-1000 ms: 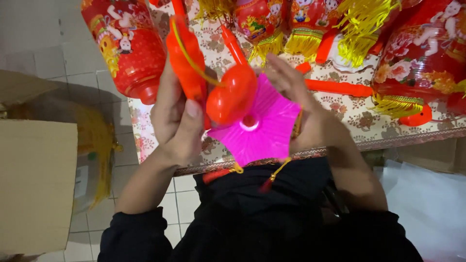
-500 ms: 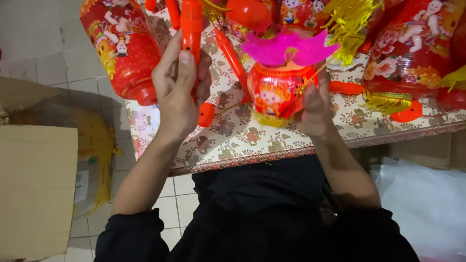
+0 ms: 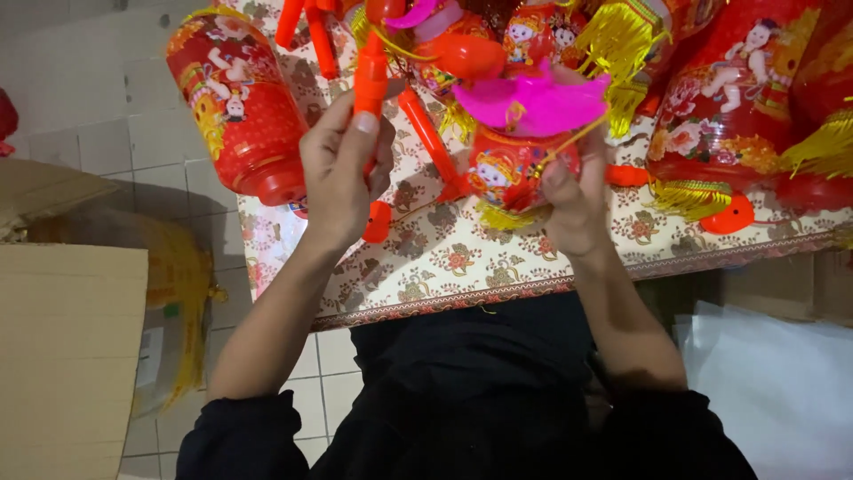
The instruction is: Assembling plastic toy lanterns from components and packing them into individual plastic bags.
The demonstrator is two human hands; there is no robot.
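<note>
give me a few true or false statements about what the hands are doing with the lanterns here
1. The left hand grips an orange stick. True.
2. The right hand holds a small red lantern. True.
3. The piece on top of that lantern is green. False: the top piece is pink.
4. The table is bare wood. False: a flowered tablecloth covers it.
5. A cardboard box sits on the person's left. True.
</note>
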